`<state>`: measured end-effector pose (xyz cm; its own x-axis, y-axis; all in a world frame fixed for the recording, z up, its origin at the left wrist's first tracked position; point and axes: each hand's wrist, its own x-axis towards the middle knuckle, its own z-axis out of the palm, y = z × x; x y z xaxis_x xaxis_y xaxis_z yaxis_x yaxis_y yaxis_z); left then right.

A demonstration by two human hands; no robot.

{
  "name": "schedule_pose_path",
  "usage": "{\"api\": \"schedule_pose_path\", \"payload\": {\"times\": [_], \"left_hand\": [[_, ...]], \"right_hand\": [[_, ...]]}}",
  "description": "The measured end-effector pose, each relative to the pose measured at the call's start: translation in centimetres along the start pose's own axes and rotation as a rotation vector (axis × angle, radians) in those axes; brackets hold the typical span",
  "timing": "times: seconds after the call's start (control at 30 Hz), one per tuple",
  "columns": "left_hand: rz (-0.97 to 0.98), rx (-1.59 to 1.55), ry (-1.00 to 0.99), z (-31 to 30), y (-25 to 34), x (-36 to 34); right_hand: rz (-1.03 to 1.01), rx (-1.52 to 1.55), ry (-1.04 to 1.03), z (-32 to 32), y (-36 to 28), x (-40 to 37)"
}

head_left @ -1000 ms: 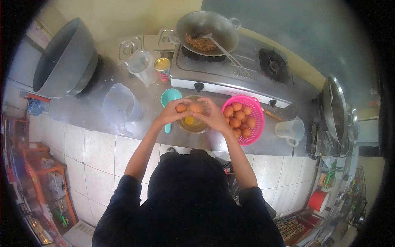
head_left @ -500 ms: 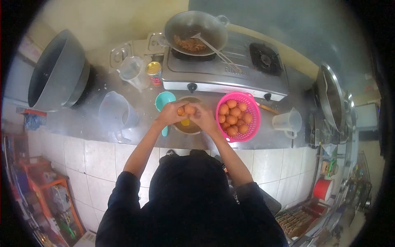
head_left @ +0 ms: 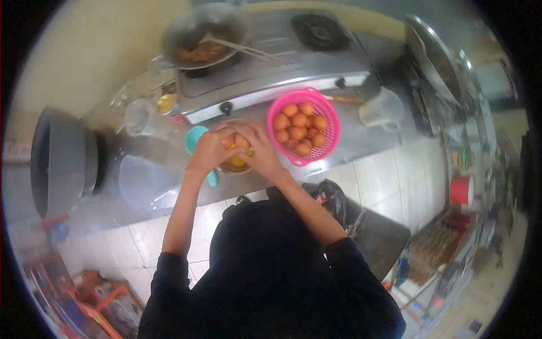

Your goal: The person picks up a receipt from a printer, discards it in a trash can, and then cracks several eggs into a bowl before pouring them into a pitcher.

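Note:
Over a metal bowl [head_left: 235, 170], my left hand [head_left: 208, 151] and my right hand [head_left: 261, 155] meet at the fingertips. Closed fingers of the left grip one brown eggshell half [head_left: 228, 142], and those of the right grip another eggshell half [head_left: 241, 141]. Some yellow shows between and below the shells. Egg yolk [head_left: 237, 161] lies in the bowl, whose far side the hands hide. A turquoise dipper [head_left: 194, 135] sits beside my left hand, its handle extending below the wrist. To the right, a pink basket [head_left: 333, 127] holds several whole brown eggs [head_left: 298, 133].
Behind the hands is a gas stove [head_left: 271, 79] with a wok [head_left: 234, 28] of browned food and a spatula [head_left: 243, 48]. Clear plastic jugs [head_left: 381, 108] and a can [head_left: 167, 105] stand on the metal counter [head_left: 197, 189]. A big grey pot [head_left: 59, 161] is far left.
My view has tilted and turned, shifting the stove and basket up and left. Both hands stay over the bowl with the shell halves, which now sit slightly closer to each other.

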<state>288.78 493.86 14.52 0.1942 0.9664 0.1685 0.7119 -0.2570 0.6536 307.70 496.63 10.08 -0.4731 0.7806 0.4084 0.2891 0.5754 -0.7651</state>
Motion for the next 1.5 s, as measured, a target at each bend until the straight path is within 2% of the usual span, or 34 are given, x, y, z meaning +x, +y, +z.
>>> {"api": "schedule_pose_path", "payload": {"times": [0.07,0.13,0.2,0.27,0.3,0.37,0.4,0.47,0.5,0.6,0.7,0.8,0.87,0.97,1.0,1.1,1.17,1.23,1.3,1.37,1.4,1.43,1.5], "left_hand": [[0.034,-0.126,-0.074,-0.4,2.6,1.7],[0.058,-0.235,-0.126,-0.1,4.7,3.2],[0.154,-0.343,-0.186,2.8,5.6,5.3],[0.260,-0.396,-0.274,8.6,6.8,7.6],[0.316,-0.393,-0.335,12.5,7.6,8.3],[0.306,-0.435,-0.395,18.8,9.7,8.7],[0.299,-0.506,-0.301,19.9,10.9,8.5],[0.275,-0.633,-0.125,20.8,12.5,7.7],[0.276,-0.635,-0.114,20.5,12.3,7.2],[0.257,-0.572,-0.056,17.4,10.2,6.5],[0.112,-0.442,-0.010,12.5,7.1,6.1],[0.046,-0.276,-0.022,8.5,5.6,4.9],[0.008,-0.240,-0.042,7.3,5.3,3.9],[0.056,-0.167,-0.001,7.2,5.2,1.3],[0.080,-0.162,-0.005,7.3,5.2,0.2],[0.186,-0.172,-0.066,7.9,5.4,-3.9],[0.197,-0.251,-0.163,9.0,5.6,-7.0],[0.163,-0.296,-0.315,11.3,5.7,-10.1],[0.094,-0.336,-0.480,15.4,4.7,-13.4],[-0.096,-0.418,-0.580,21.2,1.4,-18.3],[-0.232,-0.455,-0.610,24.7,-1.7,-21.5],[-0.376,-0.486,-0.636,28.2,-4.9,-24.5],[-0.491,-0.444,-0.614,35.2,-10.4,-28.3]], "right_hand": [[0.107,0.037,0.068,-1.9,-1.0,-2.3],[0.132,-0.120,0.203,-5.8,-2.3,-6.4],[0.162,-0.296,0.304,-9.1,-2.6,-12.7],[0.557,0.034,0.495,-8.6,-1.5,-19.7],[0.713,0.332,0.468,-7.8,-0.3,-21.2],[0.986,0.956,0.405,-6.5,1.8,-22.6],[1.019,1.037,0.218,-6.5,2.5,-22.3],[0.909,0.971,-0.025,-5.1,5.5,-24.1],[0.852,0.941,-0.148,-4.0,6.7,-25.2],[1.003,0.864,-0.054,-2.6,9.3,-25.4],[1.112,0.673,0.194,-3.5,8.2,-25.4],[1.014,0.602,0.393,-2.3,9.0,-30.5],[1.094,0.610,0.530,-1.4,7.9,-33.9],[1.263,0.406,0.720,-0.1,4.5,-40.2],[1.382,0.376,0.725,-1.0,2.6,-40.3],[1.517,0.149,0.756,-2.1,3.1,-45.5],[1.296,-0.295,0.705,-2.2,7.6,-50.5],[1.260,-1.011,0.592,-2.0,11.5,-50.7],[1.227,-0.882,0.705,0.1,15.1,-48.2],[1.173,-0.407,0.587,7.0,18.5,-46.1],[1.199,-0.186,0.502,12.5,21.5,-46.4],[1.155,-0.023,0.341,17.9,25.2,-47.9],[1.275,0.066,-0.117,27.1,31.8,-49.4]]}}
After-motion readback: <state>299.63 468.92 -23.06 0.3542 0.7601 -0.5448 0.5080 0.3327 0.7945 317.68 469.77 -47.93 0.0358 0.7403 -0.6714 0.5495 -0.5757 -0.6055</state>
